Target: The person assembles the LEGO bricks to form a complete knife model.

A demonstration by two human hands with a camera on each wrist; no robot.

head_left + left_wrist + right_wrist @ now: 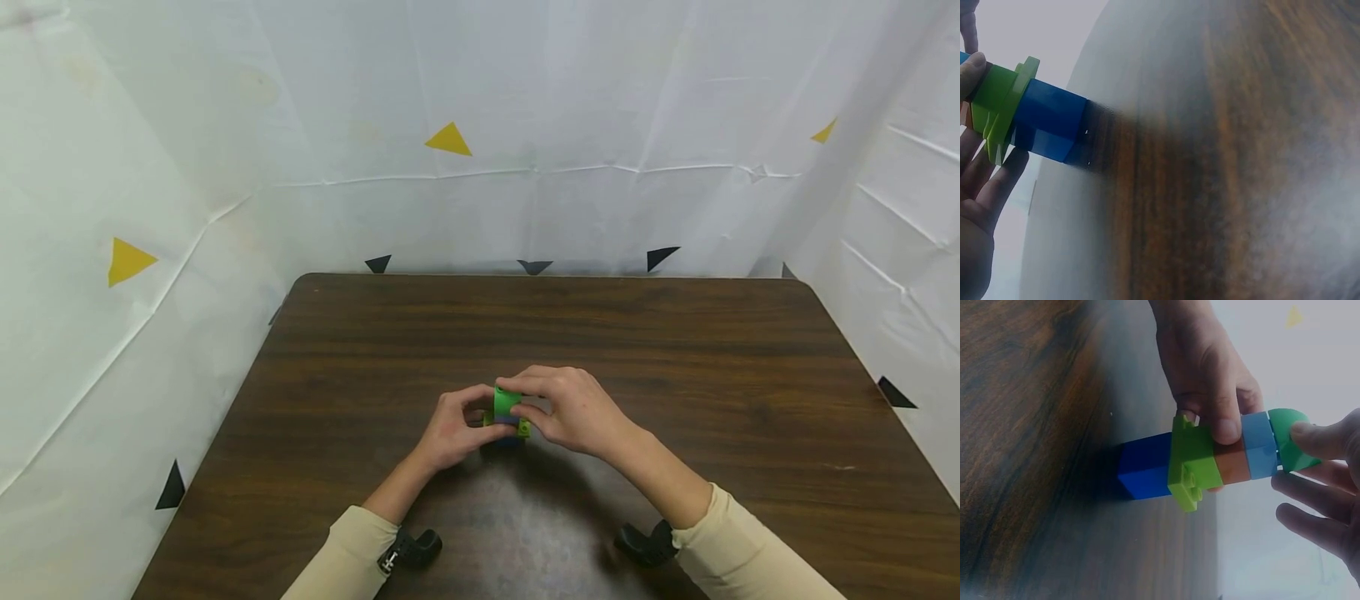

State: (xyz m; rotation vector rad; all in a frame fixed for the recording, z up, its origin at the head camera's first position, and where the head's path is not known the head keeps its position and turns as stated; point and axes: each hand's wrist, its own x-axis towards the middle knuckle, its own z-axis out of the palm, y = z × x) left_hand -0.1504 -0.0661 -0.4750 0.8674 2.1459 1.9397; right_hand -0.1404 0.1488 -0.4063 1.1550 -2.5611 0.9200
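Note:
A small tower of toy building blocks stands upright on the dark wooden table, between both hands. Its bottom is a dark blue block. Above come a lime green piece with studded side arms, an orange-brown block and a light blue block. At the top is a rounded green block, with a thin gap visible beneath it. My left hand grips the tower around its middle, thumb on the near side. My right hand pinches the rounded green block between thumb and fingers.
White sheeting with yellow and black triangles surrounds the table at the back and sides. A black wrist device sits at the left cuff, and another black device at the right cuff.

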